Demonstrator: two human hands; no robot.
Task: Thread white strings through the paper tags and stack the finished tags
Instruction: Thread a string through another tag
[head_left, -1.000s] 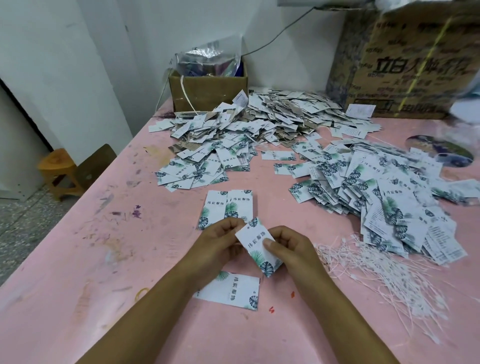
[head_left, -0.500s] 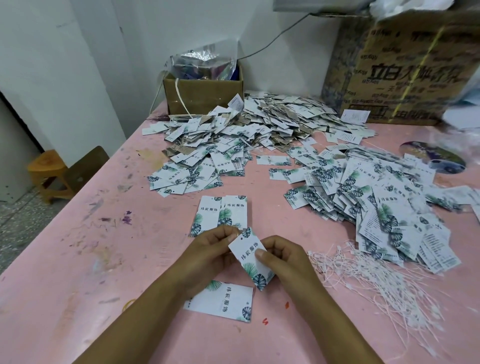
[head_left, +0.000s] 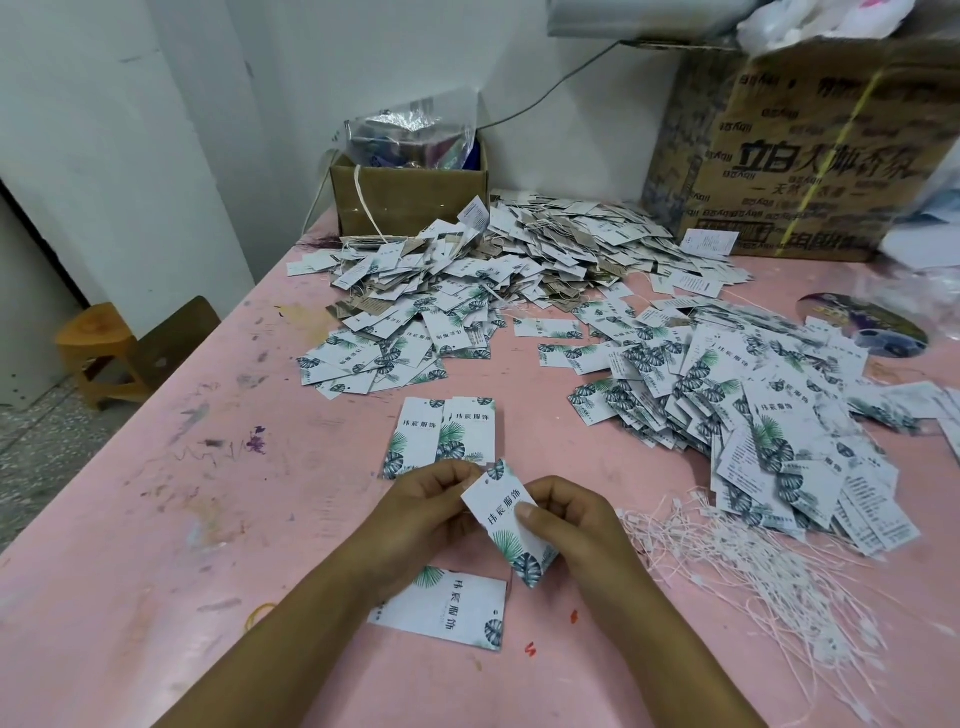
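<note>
Near bench (head_left: 208, 519) front edge, L hand (head_left: 431, 512) pinches tag (head_left: 506, 519) by hole (head_left: 487, 482) corner, R hand (head_left: 566, 525) pinches its middle; best keep hole clear, feed one from string pile (head_left: 727, 561) at right.

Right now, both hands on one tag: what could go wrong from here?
1. The white strings lie in a loose tangle beside the right hand; pulling one may drag others.
2. A loose tag lies partly hidden beneath the wrist of the left hand; a shift could sweep it away.
3. Both hands pinch the held tag; it might crease.
</note>
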